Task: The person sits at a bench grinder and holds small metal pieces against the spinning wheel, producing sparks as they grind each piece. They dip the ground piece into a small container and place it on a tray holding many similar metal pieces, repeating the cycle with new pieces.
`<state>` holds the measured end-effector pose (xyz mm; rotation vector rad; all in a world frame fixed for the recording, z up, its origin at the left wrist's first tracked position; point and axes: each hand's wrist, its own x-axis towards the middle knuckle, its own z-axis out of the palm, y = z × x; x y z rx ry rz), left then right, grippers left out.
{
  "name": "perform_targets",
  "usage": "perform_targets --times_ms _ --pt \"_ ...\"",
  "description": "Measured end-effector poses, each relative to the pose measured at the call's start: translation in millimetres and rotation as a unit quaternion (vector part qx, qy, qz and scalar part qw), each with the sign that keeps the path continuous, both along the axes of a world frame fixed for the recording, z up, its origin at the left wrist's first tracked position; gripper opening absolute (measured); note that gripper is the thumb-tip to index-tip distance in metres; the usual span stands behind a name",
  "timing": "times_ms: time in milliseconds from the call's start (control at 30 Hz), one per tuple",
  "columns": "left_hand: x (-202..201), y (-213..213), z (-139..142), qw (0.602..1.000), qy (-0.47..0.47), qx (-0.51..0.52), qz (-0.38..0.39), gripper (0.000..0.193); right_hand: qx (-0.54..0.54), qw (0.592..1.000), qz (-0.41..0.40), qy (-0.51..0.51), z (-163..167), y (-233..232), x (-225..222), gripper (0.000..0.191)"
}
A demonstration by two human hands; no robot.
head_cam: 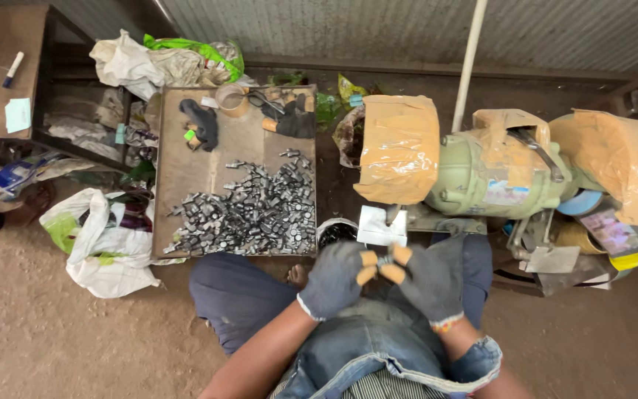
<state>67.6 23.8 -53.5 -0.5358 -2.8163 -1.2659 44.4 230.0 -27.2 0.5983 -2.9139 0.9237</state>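
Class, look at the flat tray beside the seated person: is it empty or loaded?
Loaded. A heap of small grey metal parts covers the lower half of the tray; dark gloves lie near its top.

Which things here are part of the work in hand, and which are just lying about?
In use: left hand and right hand, gloved, pinching a small metal piece; bench grinder; tray of metal pieces.

Lying about: spare gloves, tape roll, plastic bags, marker.

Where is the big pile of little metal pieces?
The pile of metal pieces lies on the flat tray left of the green grinder, just ahead of the person's left hand.
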Motion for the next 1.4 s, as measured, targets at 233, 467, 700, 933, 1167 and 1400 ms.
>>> perform_targets --times_ms 233,467,700,933,1167,1400 --pt "-40.4 -41.9 0.2 0.934 -0.229 -0.247 0.115 0.027 0.048 0.992 0.008 -0.117 -45.4 -2.6 17.0 0.032" --pt "-74.2 -52.0 -14.8 0.897 -0.052 -0.39 0.2 0.025 0.014 0.993 -0.032 -0.112 -29.8 0.0 21.8 0.036" --pt "-64.6 -57.5 -4.3 0.901 -0.233 -0.155 0.331 0.023 -0.069 0.989 -0.024 -0.125 1.6 -4.1 22.3 0.041" --pt "-35.8 -48.8 -5.4 0.966 -0.025 -0.046 0.252 0.043 -0.013 0.996 0.013 -0.084 -8.7 -20.1 13.9 0.039" --pt "-51.7 -63.0 -12.8 0.937 0.007 -0.347 -0.034 0.035 -0.023 0.991 0.008 -0.132 -18.0 -4.5 26.8 0.038" --pt "-58.7 -66.0 -15.4 0.935 -0.117 -0.33 0.047 0.023 -0.053 0.99 0.015 -0.129 -8.6 -0.6 27.8 0.04"
